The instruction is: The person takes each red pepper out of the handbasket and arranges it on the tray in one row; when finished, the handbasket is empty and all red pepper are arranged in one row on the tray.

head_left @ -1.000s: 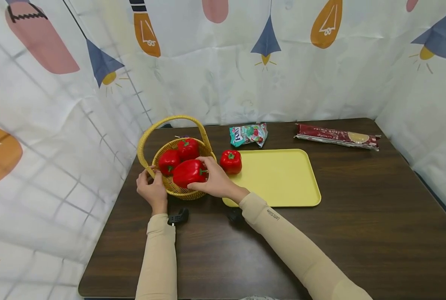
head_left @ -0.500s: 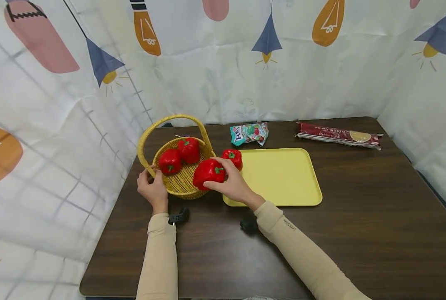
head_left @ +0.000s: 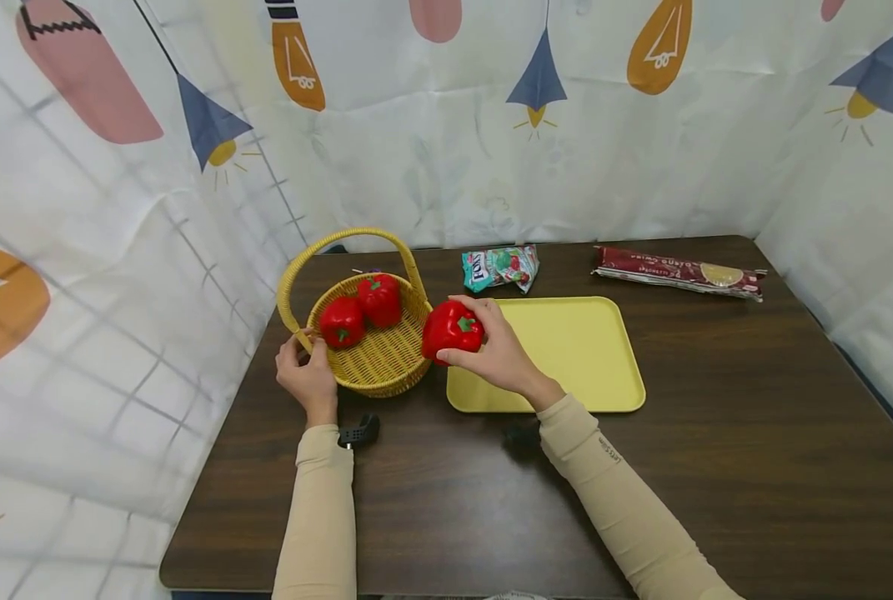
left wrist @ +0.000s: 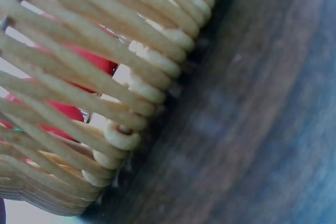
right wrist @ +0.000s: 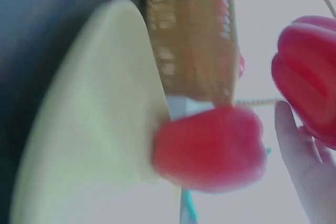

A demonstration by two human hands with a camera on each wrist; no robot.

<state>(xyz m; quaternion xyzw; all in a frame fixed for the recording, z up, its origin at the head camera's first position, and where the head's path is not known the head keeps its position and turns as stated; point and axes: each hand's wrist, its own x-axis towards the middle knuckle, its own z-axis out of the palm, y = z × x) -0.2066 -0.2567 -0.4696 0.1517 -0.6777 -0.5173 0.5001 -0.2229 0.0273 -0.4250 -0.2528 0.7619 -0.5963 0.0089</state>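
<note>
My right hand (head_left: 502, 354) grips a red bell pepper (head_left: 452, 329) with a green stem, above the left end of the yellow tray (head_left: 566, 354). In the right wrist view the held pepper (right wrist: 310, 77) is up off the tray, and another bell pepper (right wrist: 210, 148) sits on the tray's end. That second pepper is hidden behind the held one in the head view. My left hand (head_left: 308, 381) pinches the yellow woven basket (head_left: 374, 387) where its handle meets the rim. Inside lie two red bell peppers, a nearer one (head_left: 342, 322) and a farther one (head_left: 379, 300).
Behind the tray lies a teal FOX'S candy bag (head_left: 500, 268). A long dark-red packet (head_left: 679, 273) rests at the back right of the brown table (head_left: 716, 467). The basket's tall handle (head_left: 356, 233) arches over its opening. A patterned curtain (head_left: 446, 158) hangs behind and at the sides.
My right hand has lifted the bell pepper out of the basket and carried it right, over the tray's left end. My left hand stays at the basket's rim.
</note>
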